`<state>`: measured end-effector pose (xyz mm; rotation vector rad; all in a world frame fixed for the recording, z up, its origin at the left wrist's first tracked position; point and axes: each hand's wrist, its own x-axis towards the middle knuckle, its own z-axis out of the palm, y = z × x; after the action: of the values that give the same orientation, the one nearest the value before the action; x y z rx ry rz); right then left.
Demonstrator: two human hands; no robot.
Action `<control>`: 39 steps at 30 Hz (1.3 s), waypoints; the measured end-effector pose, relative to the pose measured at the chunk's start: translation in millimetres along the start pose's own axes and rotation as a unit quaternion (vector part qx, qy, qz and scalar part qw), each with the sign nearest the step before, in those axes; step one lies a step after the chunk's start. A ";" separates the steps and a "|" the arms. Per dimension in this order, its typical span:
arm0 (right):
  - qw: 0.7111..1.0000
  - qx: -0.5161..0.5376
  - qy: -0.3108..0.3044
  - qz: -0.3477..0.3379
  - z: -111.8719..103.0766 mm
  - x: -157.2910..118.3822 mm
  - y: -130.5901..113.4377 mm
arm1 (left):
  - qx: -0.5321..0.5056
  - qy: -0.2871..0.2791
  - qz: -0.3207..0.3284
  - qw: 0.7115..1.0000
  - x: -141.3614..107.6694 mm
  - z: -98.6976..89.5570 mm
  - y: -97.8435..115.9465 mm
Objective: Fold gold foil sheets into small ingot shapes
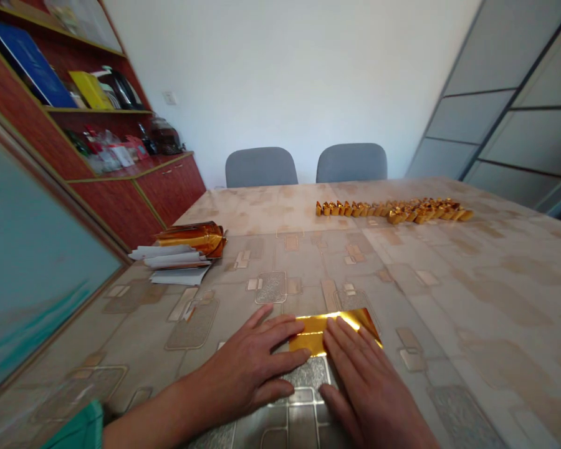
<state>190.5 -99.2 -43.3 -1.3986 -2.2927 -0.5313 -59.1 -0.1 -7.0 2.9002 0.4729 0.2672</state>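
Observation:
A shiny gold paper strip (314, 342) lies flat on the table in front of me, with a crease line running along it. My left hand (257, 358) rests at its left end, fingers spread, with some fingertips touching the paper. Flat across the right part of the paper lies my right hand (367, 374), fingers stretched out and its thumb apart on the table. Neither hand grips anything.
A stack of gold and white paper sheets (180, 262) lies on the table (416, 312) at the left. Several folded gold pieces (421, 211) stand in rows at the far right. Two grey chairs (262, 167) are behind the table; a red cabinet (172, 187) stands back left.

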 end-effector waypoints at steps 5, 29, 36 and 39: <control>0.999 -0.002 -0.032 0.017 9.6 -13.5 10.5 | -0.012 -0.013 -0.009 1.000 0.9 1.5 -0.7; 0.974 0.198 -0.043 0.102 12.1 40.5 -21.0 | 0.079 -0.003 -0.030 0.996 36.3 -2.5 11.3; 0.979 0.183 -0.016 0.092 12.3 38.8 -16.4 | 0.103 0.052 -0.004 0.993 33.7 7.6 7.4; 0.978 0.182 -0.024 0.101 15.0 35.6 -19.1 | 0.112 0.072 0.013 0.991 28.7 12.5 2.4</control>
<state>156.3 -73.1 -39.7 -1.4446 -2.1133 -0.0102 -29.1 5.1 -14.3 3.1220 0.5204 0.4571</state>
